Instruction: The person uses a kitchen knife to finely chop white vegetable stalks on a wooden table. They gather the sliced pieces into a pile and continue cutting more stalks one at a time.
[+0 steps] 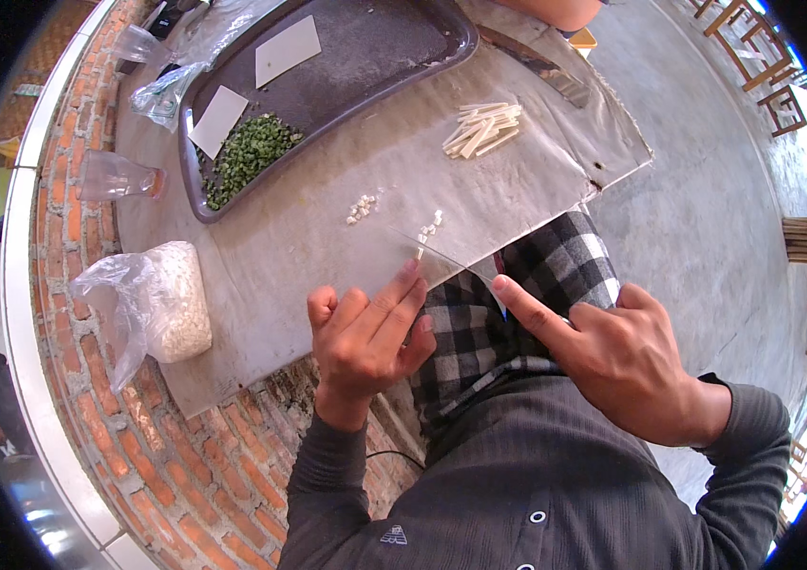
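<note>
In my right hand (617, 356) is a knife (471, 269), its thin blade reaching left over the table's near edge, my index finger stretched along its back. The fingertips of my left hand (371, 331) press the end of a short pale stick (420, 253) against the table, close beside the blade. Small white cut pieces (432, 226) lie just beyond the blade, and a little heap of white cubes (361, 209) lies farther left. A pile of pale sticks (482, 130) rests on the table towards the upper right.
A dark tray (375, 100) holds chopped green pieces (250, 153) and two white cards (288, 51). Left of it stand a clear plastic cup (118, 175) and a plastic bag of white pieces (179, 303). Another blade (539, 64) lies near a person's arm (553, 11).
</note>
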Motion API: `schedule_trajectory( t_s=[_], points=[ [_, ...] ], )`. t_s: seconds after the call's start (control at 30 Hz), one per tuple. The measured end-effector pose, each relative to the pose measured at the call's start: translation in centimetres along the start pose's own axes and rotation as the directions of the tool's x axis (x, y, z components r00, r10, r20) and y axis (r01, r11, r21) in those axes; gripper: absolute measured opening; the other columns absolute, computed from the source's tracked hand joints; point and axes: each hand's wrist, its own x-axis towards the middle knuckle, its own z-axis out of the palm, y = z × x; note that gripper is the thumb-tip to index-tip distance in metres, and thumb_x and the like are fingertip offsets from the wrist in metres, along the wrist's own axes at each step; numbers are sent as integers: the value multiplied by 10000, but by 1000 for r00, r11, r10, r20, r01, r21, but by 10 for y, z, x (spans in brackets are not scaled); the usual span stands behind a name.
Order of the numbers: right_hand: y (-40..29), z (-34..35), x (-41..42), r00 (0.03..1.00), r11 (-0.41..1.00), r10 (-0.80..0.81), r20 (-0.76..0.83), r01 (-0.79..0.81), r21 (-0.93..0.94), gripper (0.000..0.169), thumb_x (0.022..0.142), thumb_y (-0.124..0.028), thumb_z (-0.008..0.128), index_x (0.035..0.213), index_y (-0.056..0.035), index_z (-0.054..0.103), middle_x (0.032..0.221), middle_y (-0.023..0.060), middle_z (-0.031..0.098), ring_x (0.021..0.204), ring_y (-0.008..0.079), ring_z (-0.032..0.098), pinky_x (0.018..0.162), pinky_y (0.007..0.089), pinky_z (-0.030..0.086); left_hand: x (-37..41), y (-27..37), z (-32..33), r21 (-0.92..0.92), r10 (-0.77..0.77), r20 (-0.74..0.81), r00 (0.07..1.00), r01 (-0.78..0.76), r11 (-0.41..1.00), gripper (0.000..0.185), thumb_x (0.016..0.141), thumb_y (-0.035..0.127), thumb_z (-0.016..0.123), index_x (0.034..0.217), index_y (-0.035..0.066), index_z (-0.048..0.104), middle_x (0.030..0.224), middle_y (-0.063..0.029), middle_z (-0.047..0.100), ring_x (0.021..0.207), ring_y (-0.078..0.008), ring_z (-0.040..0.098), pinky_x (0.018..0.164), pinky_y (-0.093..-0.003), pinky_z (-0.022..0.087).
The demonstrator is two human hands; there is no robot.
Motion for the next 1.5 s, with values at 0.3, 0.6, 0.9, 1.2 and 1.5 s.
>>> schedule_trajectory(
  t_s=[0.3,0.6,0.9,1.2,1.5],
  points=[
    [1,3,-3,999,997,-47,24,46,54,879,984,-109,715,1800,-283,436,671,-15,588,533,170,592,648,385,434,-2,0,-1,-4,-8,10,1000,8,1000,263,926,259,785,1114,123,908,1329,13,867,686,-134,539,870,-366,376],
    [-1,-4,0,998,999,-34,49,33,12,855,983,-105,719,1781,-279,468,677,-11,602,535,166,603,653,386,413,-8,-2,-1,-44,12,-49,999,-14,999,252,968,258,760,1060,84,917,1288,-10,878,657,-143,497,843,-352,379],
    [-2,-3,0,999,999,-39,22,39,2,855,977,-120,734,1776,-289,478,672,-16,600,533,161,598,665,384,410,-6,-1,2,1,20,-59,998,-20,1000,292,1001,319,740,1012,80,907,1287,-41,879,655,-130,498,851,-356,375],
    [-4,0,0,999,1000,-22,-27,23,12,900,924,-57,773,1753,-306,529,636,-38,538,514,154,523,637,390,420,-7,-1,2,-18,-22,-30,999,21,1000,323,1022,393,736,1015,115,900,1295,-1,874,675,-118,539,892,-374,367],
    [-1,-1,0,999,999,-35,27,36,-8,882,977,-104,731,1790,-297,449,675,-16,611,540,162,600,668,382,427,-6,-1,2,23,-1,-23,1000,1,1000,330,1036,400,724,1043,126,909,1288,29,873,675,-115,549,885,-379,363]
  ],
)
